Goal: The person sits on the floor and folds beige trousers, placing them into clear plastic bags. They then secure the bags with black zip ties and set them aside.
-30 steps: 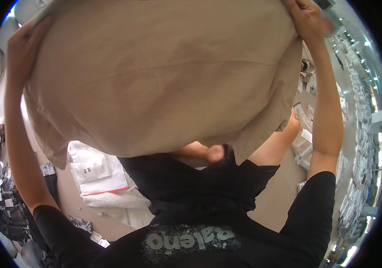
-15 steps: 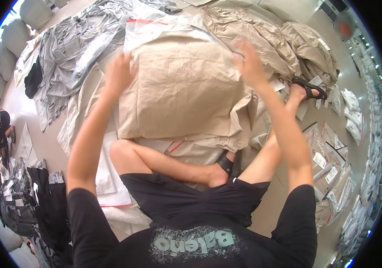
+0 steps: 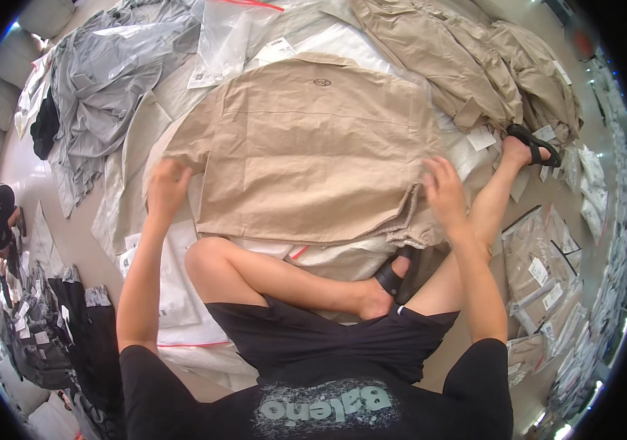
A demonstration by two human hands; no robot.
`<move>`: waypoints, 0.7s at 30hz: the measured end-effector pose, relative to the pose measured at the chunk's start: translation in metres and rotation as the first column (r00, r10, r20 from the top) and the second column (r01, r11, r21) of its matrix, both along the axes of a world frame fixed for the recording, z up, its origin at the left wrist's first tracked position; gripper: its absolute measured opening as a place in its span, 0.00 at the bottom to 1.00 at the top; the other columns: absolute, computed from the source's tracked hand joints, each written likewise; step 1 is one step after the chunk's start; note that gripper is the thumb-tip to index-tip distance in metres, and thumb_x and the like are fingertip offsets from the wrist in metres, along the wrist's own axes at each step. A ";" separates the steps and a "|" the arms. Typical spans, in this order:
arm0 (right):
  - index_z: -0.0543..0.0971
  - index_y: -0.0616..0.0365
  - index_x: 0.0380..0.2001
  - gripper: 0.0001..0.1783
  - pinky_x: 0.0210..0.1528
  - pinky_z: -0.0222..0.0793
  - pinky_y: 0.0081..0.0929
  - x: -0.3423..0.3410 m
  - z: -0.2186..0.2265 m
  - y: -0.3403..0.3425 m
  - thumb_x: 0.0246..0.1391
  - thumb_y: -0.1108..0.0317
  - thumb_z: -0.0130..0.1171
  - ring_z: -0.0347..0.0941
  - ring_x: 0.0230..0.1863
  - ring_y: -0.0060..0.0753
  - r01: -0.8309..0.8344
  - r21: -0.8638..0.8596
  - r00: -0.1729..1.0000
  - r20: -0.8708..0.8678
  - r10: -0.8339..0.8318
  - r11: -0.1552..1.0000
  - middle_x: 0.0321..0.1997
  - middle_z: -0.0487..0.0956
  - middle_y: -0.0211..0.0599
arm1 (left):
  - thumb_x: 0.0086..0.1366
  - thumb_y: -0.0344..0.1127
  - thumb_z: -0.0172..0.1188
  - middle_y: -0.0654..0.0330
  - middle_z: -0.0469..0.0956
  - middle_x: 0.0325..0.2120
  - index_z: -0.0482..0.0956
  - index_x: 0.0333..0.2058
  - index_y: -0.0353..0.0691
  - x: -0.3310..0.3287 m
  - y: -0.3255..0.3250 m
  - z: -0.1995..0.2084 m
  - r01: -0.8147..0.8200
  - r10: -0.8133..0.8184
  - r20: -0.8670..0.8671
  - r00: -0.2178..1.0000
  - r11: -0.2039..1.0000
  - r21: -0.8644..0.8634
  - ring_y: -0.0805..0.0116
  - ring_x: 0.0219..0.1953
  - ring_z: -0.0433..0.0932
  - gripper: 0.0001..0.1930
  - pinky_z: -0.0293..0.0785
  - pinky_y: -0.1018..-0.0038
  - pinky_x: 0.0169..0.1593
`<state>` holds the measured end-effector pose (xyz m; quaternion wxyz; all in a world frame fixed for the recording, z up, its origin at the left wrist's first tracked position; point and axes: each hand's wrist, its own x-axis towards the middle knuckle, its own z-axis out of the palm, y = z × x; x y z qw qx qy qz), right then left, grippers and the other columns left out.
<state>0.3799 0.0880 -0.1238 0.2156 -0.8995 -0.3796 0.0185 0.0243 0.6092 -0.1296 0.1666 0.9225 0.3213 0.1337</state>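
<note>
A beige long-sleeved jacket [image 3: 306, 158] lies back side up in front of me, its collar at the far end and its hem near my shins. A small dark emblem sits below the collar. My left hand [image 3: 168, 187] is at the jacket's left sleeve, with fingers curled in on the cloth; the fingertips are partly hidden. Beside the right sleeve is my right hand [image 3: 445, 187], fingers apart and holding nothing. That sleeve bends down along the jacket's side, and its gathered cuff [image 3: 405, 238] lies near my sandal.
Grey garments [image 3: 111, 81] are heaped at the far left, beige garments [image 3: 467, 66] at the far right. A clear bag [image 3: 229, 37] lies beyond the collar. Bagged beige clothes [image 3: 541, 271] are on the right. Dark clothes [image 3: 89, 337] lie at the left, white packages [image 3: 170, 286] by my knee.
Both hands have come down toward me from beside the upper part of the jacket. The jacket now lies flatter and more spread, its collar, emblem and left sleeve in plain sight.
</note>
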 end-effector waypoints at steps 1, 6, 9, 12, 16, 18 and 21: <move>0.89 0.55 0.39 0.12 0.59 0.74 0.48 -0.017 0.003 0.013 0.66 0.61 0.61 0.80 0.56 0.50 -0.116 -0.040 0.993 -0.020 0.116 0.992 0.51 0.86 0.42 | 0.60 0.38 0.71 0.48 0.85 0.43 0.87 0.54 0.44 0.004 0.012 -0.002 -0.020 0.022 -0.006 1.000 0.988 0.155 0.46 0.51 0.82 0.22 0.77 0.56 0.54; 0.89 0.59 0.41 0.20 0.66 0.69 0.51 -0.046 0.001 0.071 0.69 0.54 0.57 0.79 0.58 0.51 -0.236 -0.582 0.965 -0.234 0.119 0.778 0.47 0.87 0.47 | 0.62 0.31 0.66 0.47 0.86 0.44 0.83 0.58 0.45 -0.028 0.065 -0.023 -0.156 0.261 -0.346 0.901 0.940 0.303 0.43 0.54 0.82 0.24 0.78 0.55 0.55; 0.83 0.62 0.55 0.21 0.72 0.64 0.52 -0.047 -0.011 0.154 0.69 0.59 0.54 0.76 0.64 0.52 -0.192 -0.130 0.981 -0.005 0.193 0.973 0.58 0.83 0.49 | 0.62 0.28 0.61 0.44 0.86 0.47 0.82 0.61 0.45 -0.027 0.088 -0.020 -0.277 0.270 -0.324 0.907 0.961 0.027 0.40 0.53 0.83 0.27 0.78 0.53 0.55; 0.61 0.63 0.77 0.34 0.81 0.50 0.53 -0.055 -0.073 0.268 0.72 0.65 0.48 0.58 0.80 0.55 -0.201 0.047 0.974 0.115 0.194 0.978 0.79 0.64 0.56 | 0.62 0.28 0.58 0.42 0.85 0.48 0.81 0.61 0.44 -0.001 0.081 0.020 -0.173 0.182 -0.063 0.981 0.978 0.120 0.38 0.51 0.83 0.27 0.78 0.52 0.55; 0.57 0.62 0.80 0.39 0.86 0.33 0.54 -0.080 -0.131 0.362 0.75 0.51 0.44 0.42 0.87 0.49 -0.024 -0.042 0.997 0.072 0.027 0.999 0.86 0.53 0.52 | 0.58 0.20 0.58 0.44 0.86 0.48 0.84 0.57 0.38 0.046 0.042 0.099 -0.014 -0.016 0.185 0.983 0.987 0.159 0.42 0.51 0.84 0.27 0.78 0.58 0.54; 0.55 0.61 0.81 0.42 0.86 0.28 0.54 -0.083 -0.145 0.374 0.75 0.46 0.43 0.38 0.88 0.47 0.007 -0.060 0.998 0.057 -0.004 0.998 0.87 0.50 0.50 | 0.58 0.18 0.59 0.48 0.87 0.46 0.84 0.55 0.36 0.065 0.012 0.135 0.038 -0.068 0.189 0.980 0.987 0.159 0.49 0.49 0.86 0.25 0.79 0.63 0.54; 0.57 0.60 0.80 0.42 0.86 0.28 0.54 -0.074 -0.149 0.362 0.75 0.45 0.44 0.38 0.88 0.47 -0.013 -0.021 0.999 0.036 0.013 1.000 0.87 0.51 0.49 | 0.52 0.14 0.55 0.48 0.83 0.42 0.83 0.55 0.35 0.115 -0.054 0.166 0.199 -0.240 0.182 0.954 0.956 0.217 0.44 0.45 0.83 0.29 0.79 0.58 0.50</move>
